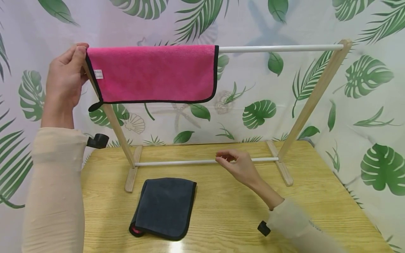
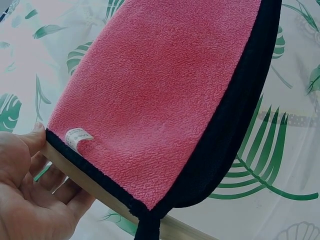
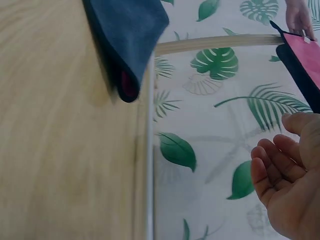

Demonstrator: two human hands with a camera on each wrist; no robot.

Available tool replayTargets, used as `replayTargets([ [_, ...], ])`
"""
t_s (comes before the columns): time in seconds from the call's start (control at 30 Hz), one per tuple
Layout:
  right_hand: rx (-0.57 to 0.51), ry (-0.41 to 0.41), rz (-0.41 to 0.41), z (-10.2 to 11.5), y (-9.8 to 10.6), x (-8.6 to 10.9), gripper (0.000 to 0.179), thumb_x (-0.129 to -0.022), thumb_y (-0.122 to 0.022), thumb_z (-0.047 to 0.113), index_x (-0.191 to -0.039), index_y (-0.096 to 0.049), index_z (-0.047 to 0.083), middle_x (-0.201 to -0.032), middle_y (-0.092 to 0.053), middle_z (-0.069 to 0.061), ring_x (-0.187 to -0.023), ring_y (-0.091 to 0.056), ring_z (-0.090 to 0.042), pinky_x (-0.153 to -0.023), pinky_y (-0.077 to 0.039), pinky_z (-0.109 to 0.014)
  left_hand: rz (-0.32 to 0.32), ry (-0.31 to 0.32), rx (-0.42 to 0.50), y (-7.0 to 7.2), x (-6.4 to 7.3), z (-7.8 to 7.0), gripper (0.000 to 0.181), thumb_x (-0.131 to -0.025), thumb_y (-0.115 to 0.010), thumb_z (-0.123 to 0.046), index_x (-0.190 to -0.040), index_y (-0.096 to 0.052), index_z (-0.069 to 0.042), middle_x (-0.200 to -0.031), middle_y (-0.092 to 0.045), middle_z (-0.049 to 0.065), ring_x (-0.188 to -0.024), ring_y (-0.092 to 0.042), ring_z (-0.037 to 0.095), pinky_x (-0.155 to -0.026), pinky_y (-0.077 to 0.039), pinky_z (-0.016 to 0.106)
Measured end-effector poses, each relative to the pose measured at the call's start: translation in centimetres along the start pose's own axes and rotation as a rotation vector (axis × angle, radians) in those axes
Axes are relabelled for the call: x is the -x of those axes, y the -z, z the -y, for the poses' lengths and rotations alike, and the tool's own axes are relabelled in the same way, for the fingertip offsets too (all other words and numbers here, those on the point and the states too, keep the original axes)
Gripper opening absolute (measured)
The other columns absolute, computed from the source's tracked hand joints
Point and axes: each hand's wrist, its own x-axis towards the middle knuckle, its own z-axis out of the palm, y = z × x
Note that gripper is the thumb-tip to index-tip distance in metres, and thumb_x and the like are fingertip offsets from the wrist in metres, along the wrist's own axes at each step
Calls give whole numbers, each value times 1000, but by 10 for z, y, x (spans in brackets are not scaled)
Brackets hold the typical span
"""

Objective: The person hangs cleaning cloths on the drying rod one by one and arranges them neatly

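Observation:
A pink towel (image 1: 152, 73) with black edging and a small white label hangs folded over the top white bar (image 1: 278, 48) of a wooden rack. At the bar's left end my left hand (image 1: 64, 75) pinches the towel's upper corner beside the post. In the left wrist view the left hand (image 2: 37, 192) has its thumb at that corner and its fingers behind the wood. My right hand (image 1: 238, 165), loosely bent and holding nothing, hovers before the lower white bar (image 1: 177, 162). A folded grey towel (image 1: 166, 207), showing a bit of pink inside, lies on the table.
The rack's right post (image 1: 313, 98) slants up from a wooden foot (image 1: 281, 167) on the wooden table (image 1: 234, 218). Behind the rack hangs a white curtain (image 1: 202, 123) with green leaf prints.

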Motion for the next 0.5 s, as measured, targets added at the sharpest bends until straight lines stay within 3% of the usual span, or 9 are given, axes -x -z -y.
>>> replayTargets([
  [0.2,5,-67,23,-6,-21,16,16,-95,-76,10,-109,-77,2,-97,-76,-4,-83,-69,-15,-74,-57,-28,-2,-6,-11,0,-1,1,56,-95,-66,-43,-147,-60,-27,-143,-52,1,-123,-49,16,-114,-37,26],
  [0.5,-26,-151,129,-12,-41,32,23,-98,-74,14,-116,-75,-1,-103,-77,-7,-87,-70,-18,-77,-58,-32,-6,-14,-22,0,-1,2,55,-95,-65,-44,-147,-60,-28,-147,-51,0,-127,-48,16,-115,-35,26],
])
